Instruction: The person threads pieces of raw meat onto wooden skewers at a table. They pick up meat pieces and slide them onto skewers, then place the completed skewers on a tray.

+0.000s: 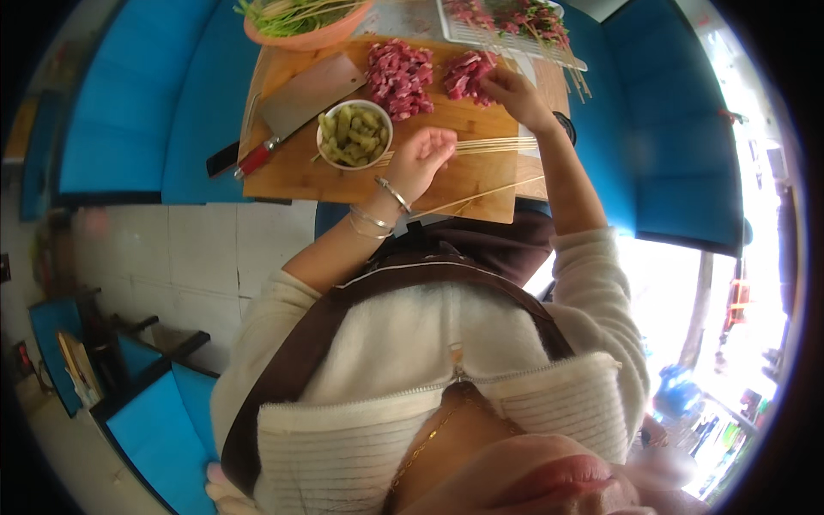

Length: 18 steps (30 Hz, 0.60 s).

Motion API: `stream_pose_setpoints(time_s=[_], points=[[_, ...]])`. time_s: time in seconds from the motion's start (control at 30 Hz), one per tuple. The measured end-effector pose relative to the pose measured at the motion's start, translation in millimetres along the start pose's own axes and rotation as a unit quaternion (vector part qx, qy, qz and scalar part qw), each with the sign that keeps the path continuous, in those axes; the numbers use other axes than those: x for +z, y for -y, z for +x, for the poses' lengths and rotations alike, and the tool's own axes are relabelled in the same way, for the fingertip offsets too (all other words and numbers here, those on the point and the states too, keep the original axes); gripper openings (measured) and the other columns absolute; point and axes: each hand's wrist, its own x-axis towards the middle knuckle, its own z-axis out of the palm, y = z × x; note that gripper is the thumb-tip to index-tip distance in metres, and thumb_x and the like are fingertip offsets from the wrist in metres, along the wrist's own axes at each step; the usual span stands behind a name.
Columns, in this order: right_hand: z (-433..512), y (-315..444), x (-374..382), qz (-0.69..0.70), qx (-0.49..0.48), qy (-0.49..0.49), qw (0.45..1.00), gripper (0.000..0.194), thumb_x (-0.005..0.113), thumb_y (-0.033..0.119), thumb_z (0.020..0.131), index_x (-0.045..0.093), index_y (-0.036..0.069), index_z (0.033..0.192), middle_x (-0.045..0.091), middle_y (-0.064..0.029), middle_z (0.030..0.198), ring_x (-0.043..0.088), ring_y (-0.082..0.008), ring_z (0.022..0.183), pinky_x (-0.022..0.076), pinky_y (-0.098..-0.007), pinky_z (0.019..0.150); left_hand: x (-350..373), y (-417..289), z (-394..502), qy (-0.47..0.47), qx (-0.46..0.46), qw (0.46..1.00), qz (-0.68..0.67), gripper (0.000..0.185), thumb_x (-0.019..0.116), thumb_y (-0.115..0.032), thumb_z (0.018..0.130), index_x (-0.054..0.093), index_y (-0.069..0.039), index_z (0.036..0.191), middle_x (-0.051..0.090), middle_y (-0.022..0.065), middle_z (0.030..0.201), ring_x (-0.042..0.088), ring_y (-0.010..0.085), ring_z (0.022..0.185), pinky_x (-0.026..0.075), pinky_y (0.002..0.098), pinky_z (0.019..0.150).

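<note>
My right hand (518,96) reaches to the far right of the wooden cutting board (290,181), its fingertips at a small pile of cut raw meat (463,74). Whether they pinch a piece is hidden. My left hand (425,161), with bangles at its wrist, hovers palm-up over the board's middle, fingers curled. I cannot make out anything in it. Several bamboo skewers (496,145) lie behind and right of it. A single skewer (496,191) rests nearer the front edge. A larger meat pile (399,80) sits beyond a white bowl (351,168) of green pickled peppers (354,132).
A cleaver (312,93) with a red handle (254,159) lies on the board's left. Behind stand an orange basin (309,40) of green stalks and a white tray (515,45) of skewered meat. Blue padded seats (199,129) flank the table.
</note>
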Motion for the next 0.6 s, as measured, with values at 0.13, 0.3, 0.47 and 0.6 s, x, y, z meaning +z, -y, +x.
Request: stream_pose_setpoints(time_s=[0.13,0.3,0.47,0.6], points=[[-22.6,29.3,41.3,0.064,-0.013,0.105,0.992,0.016,0.056,0.016,0.088,0.06,0.001,0.093,0.06,-0.0028,0.076,0.054,-0.0088,0.075,0.0445,-0.0245,0.069,-9.2,3.3,3.1,-0.107,0.133,0.975,0.143,0.028,0.057,-0.006,0.085,0.051,0.001,0.112,0.057,0.0086,0.108,0.055,0.0158,0.099,0.045,0.0266,0.084],[-16.6,66.2,82.4,-0.066,-0.093,0.09,0.989,0.017,0.059,0.018,0.084,0.063,0.004,0.093,0.064,-0.0076,0.08,0.06,-0.0135,0.071,0.0471,-0.0267,0.065,-34.1,1.8,-20.1,-0.043,-0.037,0.998,-0.003,0.022,0.06,-0.007,0.084,0.056,0.003,0.103,0.062,0.0079,0.096,0.06,0.0144,0.087,0.048,0.0247,0.078],[31.7,74.4,136.1,-0.255,-0.171,0.079,0.948,0.025,0.063,0.031,0.075,0.06,0.009,0.086,0.062,-0.0096,0.08,0.06,-0.0299,0.075,0.0482,-0.0397,0.065,-34.2,5.7,-56.5,-0.042,-0.026,0.985,0.167,0.02,0.063,-0.012,0.082,0.06,0.001,0.097,0.064,0.0044,0.089,0.059,0.0103,0.084,0.047,0.0226,0.077],[63.3,74.4,172.4,-0.384,-0.203,0.002,0.901,0.022,0.059,0.025,0.075,0.057,0.011,0.092,0.058,-0.0099,0.088,0.059,-0.0286,0.083,0.0493,-0.0397,0.067,-38.1,5.6,-66.8,-0.023,-0.032,0.965,0.258,0.022,0.063,-0.013,0.082,0.06,0.002,0.099,0.064,0.0038,0.091,0.059,0.0097,0.084,0.046,0.0226,0.078]])
